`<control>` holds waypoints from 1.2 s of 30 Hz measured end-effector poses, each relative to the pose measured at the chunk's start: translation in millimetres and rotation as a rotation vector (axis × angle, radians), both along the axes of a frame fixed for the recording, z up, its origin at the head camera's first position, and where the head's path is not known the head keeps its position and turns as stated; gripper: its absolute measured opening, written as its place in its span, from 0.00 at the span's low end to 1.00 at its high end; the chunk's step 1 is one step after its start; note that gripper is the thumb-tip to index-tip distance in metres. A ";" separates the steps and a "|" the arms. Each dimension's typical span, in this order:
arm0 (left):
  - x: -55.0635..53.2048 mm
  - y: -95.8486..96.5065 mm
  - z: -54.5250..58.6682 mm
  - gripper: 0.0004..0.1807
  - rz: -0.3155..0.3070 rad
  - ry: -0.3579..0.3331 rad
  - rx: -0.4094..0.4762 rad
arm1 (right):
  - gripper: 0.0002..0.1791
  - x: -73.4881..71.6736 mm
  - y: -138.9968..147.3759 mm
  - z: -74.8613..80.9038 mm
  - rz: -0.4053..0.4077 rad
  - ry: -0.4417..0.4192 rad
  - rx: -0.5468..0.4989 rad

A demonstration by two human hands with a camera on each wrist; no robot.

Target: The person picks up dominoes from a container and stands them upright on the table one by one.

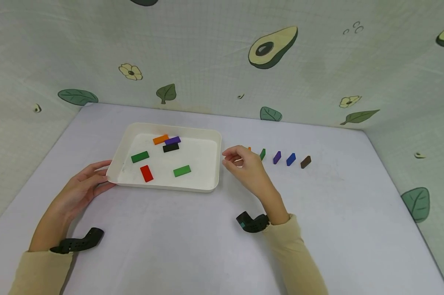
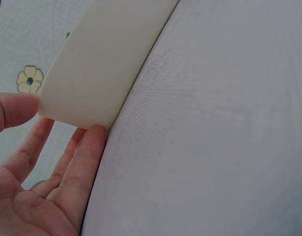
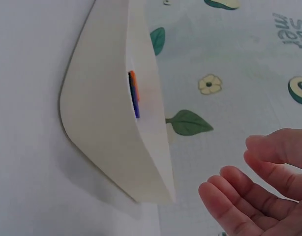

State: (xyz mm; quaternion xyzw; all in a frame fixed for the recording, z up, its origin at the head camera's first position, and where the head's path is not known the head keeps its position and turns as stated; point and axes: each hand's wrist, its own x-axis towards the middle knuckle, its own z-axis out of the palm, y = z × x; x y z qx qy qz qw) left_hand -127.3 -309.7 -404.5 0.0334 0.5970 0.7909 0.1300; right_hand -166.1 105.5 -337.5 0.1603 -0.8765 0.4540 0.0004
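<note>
A white rectangular tray (image 1: 203, 149) lies on the table with small flat blocks inside. In it are an orange block (image 1: 160, 139), a purple block (image 1: 173, 140) and a black block (image 1: 171, 147), close together; a dark green block (image 1: 140, 157), a red block (image 1: 146, 173) and a lighter green block (image 1: 182, 171) lie apart. My left hand (image 1: 80, 190) touches the tray's near left corner with its fingertips, fingers mostly straight. Beside the tray's right wall, my right hand (image 1: 249, 168) hovers with loosely bent fingers; the right wrist view shows nothing between them.
Right of the right hand, upright blocks stand in a row: orange (image 1: 249, 148), partly hidden by the hand, then green (image 1: 263, 154), purple (image 1: 277, 157), blue (image 1: 291, 159) and brown (image 1: 305, 162). A patterned cloth (image 1: 207, 53) hangs behind the white table (image 1: 177, 237).
</note>
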 end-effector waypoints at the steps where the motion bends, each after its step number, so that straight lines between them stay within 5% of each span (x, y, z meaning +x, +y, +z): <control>1: 0.0 -0.1 0.1 0.20 0.002 -0.002 0.002 | 0.11 0.0 -2.6 -1.8 0.013 0.001 -0.009; 20: 0.2 1.5 2.0 0.20 0.008 -0.006 -0.040 | 0.18 -1.3 -40.8 -26.4 0.185 -0.030 -0.125; 36: 0.7 1.1 3.0 0.21 -0.003 0.006 -0.012 | 0.17 -14.6 -72.1 -30.1 0.180 -0.102 0.064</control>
